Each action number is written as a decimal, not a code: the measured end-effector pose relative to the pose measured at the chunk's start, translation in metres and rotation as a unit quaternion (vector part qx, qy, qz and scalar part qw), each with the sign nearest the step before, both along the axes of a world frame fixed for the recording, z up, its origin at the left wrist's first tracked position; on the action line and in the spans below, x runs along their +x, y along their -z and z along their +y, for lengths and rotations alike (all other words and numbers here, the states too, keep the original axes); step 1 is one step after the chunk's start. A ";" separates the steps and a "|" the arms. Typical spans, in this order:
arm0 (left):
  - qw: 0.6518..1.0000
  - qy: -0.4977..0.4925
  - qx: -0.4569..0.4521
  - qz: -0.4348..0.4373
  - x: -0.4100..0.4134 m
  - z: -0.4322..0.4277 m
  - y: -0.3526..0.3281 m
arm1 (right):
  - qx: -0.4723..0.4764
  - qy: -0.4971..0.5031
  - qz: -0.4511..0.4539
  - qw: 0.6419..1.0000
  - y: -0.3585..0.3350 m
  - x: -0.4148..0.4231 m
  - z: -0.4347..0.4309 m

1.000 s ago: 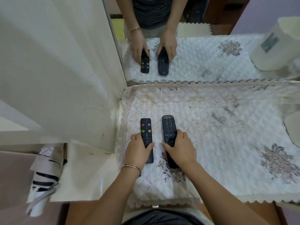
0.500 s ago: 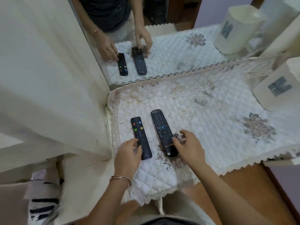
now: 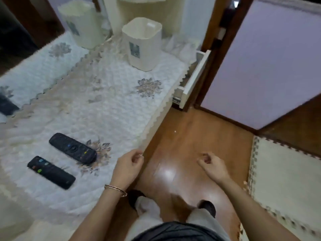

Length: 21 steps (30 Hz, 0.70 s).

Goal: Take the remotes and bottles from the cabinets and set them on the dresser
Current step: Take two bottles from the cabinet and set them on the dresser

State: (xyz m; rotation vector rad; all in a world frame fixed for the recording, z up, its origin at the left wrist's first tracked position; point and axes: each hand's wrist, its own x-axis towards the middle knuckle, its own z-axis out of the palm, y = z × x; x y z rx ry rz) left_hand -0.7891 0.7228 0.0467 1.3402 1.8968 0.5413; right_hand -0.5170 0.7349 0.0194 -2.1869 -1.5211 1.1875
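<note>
Two black remotes lie side by side on the dresser's quilted white cloth (image 3: 107, 108). The longer remote (image 3: 73, 148) is farther from me; the shorter remote (image 3: 51, 172) with coloured buttons is nearer the cloth's front edge. My left hand (image 3: 128, 166) hovers at the dresser's front edge, empty, fingers loosely curled. Over the wooden floor to the right, my right hand (image 3: 212, 166) is also empty with loosely curled fingers. Neither hand touches a remote. No bottle is in view.
A cream square bin (image 3: 141, 44) stands at the dresser's far end, doubled in the mirror (image 3: 40, 54) behind. A white drawer (image 3: 192, 79) juts open at the dresser's right. Wooden floor (image 3: 182, 136), a lilac door (image 3: 264, 58) and a cream foam mat (image 3: 284, 185) lie right.
Both hands let go of the remotes and pulled back off the dresser. My view has swung to the right, bringing the floor, drawer and door into sight.
</note>
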 end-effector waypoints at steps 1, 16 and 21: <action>0.999 0.022 -0.030 -0.003 0.020 0.001 0.006 | -0.036 0.013 0.009 0.999 0.006 0.028 -0.017; 0.919 0.239 -0.302 0.084 0.295 -0.022 0.071 | -0.252 0.534 0.140 0.795 0.050 0.295 -0.300; 0.915 0.274 -0.283 0.085 0.373 0.030 0.067 | -0.265 0.590 0.238 0.725 0.059 0.296 -0.306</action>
